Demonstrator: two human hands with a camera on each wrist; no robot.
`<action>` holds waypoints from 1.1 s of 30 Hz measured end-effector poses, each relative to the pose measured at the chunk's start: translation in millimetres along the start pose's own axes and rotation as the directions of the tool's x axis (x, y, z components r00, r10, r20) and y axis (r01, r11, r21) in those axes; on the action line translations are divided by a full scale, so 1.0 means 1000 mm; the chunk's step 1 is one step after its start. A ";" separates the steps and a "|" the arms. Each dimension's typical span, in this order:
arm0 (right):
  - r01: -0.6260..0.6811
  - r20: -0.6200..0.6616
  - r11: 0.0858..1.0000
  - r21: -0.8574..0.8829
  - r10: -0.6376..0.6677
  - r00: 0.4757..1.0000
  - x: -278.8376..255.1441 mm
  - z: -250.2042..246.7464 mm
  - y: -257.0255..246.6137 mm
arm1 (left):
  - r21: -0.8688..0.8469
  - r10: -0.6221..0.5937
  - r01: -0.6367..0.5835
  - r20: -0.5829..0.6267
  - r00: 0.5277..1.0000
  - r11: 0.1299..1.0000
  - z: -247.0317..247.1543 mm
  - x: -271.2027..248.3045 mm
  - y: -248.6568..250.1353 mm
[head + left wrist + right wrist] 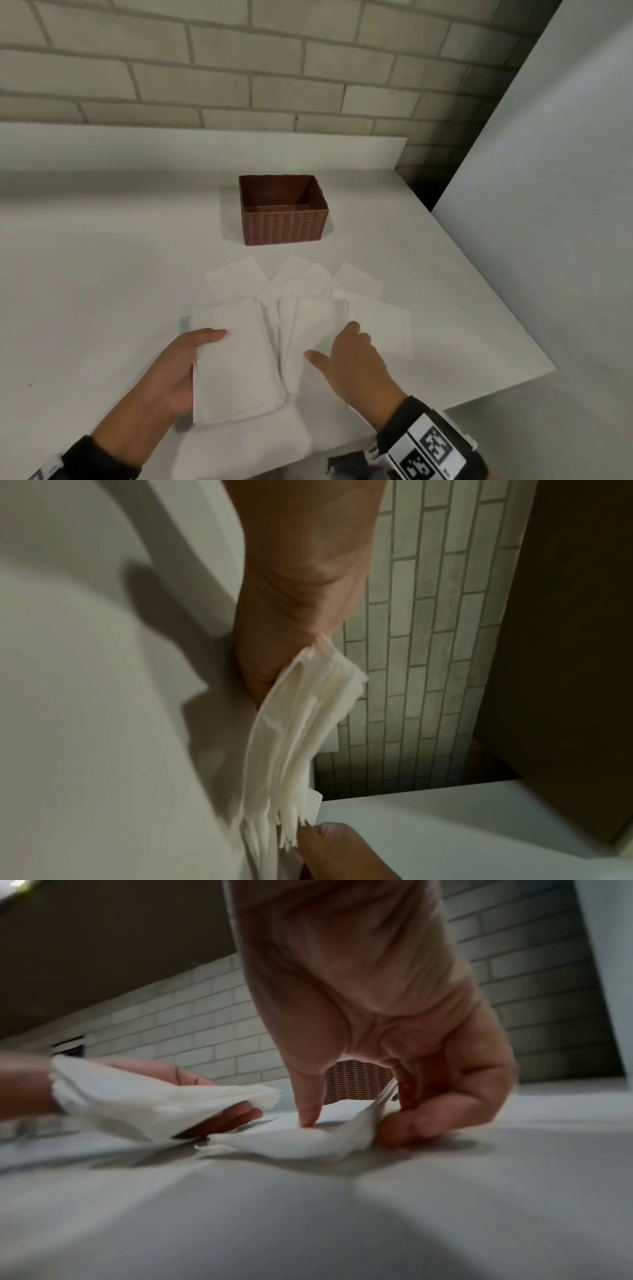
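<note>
The left hand [178, 370] grips a stack of napkins [233, 359] near the table's [102, 274] near edge. Its thumb lies across the top sheet and its fingers are curled underneath. In the right wrist view the stack [137, 1096] is held just off the surface.

Just to its right, the right hand [356, 366] pinches a napkin [318, 329] lying on the table. The thumb [308, 1118] presses down on the sheet, and the curled fingers [428, 1118] gather its raised edge against it. That napkin overlaps others spread beneath and beside it, toward the table's right edge.

More loose napkins [236, 281] lie fanned out flat and partly overlapping. They fill the strip between the two hands and the basket [284, 219], so they lie across the straight line from either hand to it.

A dark wrist band [431, 448] with black-and-white markers wraps the right wrist. A white ledge [171, 147] runs along the table's far edge below a pale brick wall [239, 68]. A tall white panel [548, 205] stands past the right edge.

The basket is brown, woven and rectangular. It stands upright toward the far edge, about midway along it and well apart from both hands. Its open top shows only its own brown floor and inner walls.
</note>
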State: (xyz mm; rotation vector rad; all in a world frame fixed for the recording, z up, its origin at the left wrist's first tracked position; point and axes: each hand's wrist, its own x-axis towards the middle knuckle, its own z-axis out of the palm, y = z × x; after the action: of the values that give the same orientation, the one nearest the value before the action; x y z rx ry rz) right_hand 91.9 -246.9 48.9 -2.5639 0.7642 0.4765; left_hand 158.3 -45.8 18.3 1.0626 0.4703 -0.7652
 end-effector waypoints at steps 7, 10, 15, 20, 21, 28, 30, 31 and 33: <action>-0.052 0.099 0.986 0.159 0.037 0.994 0.006 0.000 -0.001 | 0.031 -0.028 0.027 0.030 0.999 0.999 0.000 0.005 0.004; -0.040 0.085 0.969 0.246 0.020 0.996 0.002 0.001 0.001 | 0.041 -0.029 0.027 0.046 0.999 0.999 0.001 0.006 0.005; 0.021 0.048 0.862 0.507 -0.053 0.997 -0.006 -0.019 0.005 | 0.026 -0.022 0.020 0.060 0.998 0.999 0.000 0.006 0.005; 0.276 -0.059 0.919 0.282 -0.271 0.961 0.011 -0.085 0.029 | 0.036 -0.017 0.014 0.073 0.997 0.999 0.003 0.002 0.005; 0.300 0.006 0.933 0.198 -0.308 0.951 0.019 -0.098 0.034 | 0.037 -0.017 0.015 0.075 0.997 0.999 0.005 0.002 0.005; 0.291 0.364 0.936 -0.200 -0.205 0.909 0.081 -0.114 0.048 | 0.029 -0.023 0.021 0.068 0.997 0.999 0.033 0.000 -0.001; 0.289 0.370 0.923 -0.255 -0.184 0.911 0.088 -0.109 0.051 | 0.023 -0.015 0.013 0.070 0.997 1.000 0.038 -0.001 -0.002; 0.290 0.356 0.916 -0.276 -0.183 0.917 0.091 -0.106 0.052 | 0.016 -0.010 0.009 0.066 0.998 1.000 0.040 0.000 -0.003; 0.289 0.322 0.911 -0.294 -0.190 0.927 0.094 -0.100 0.056 | 0.004 -0.007 0.007 0.049 0.999 1.000 0.043 0.000 -0.005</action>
State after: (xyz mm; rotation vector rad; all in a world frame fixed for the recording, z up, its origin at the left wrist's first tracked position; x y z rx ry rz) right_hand 153.3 -378.4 76.8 -2.7580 0.2704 0.9428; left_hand 154.4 -85.9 33.4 1.0437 0.4313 -0.7967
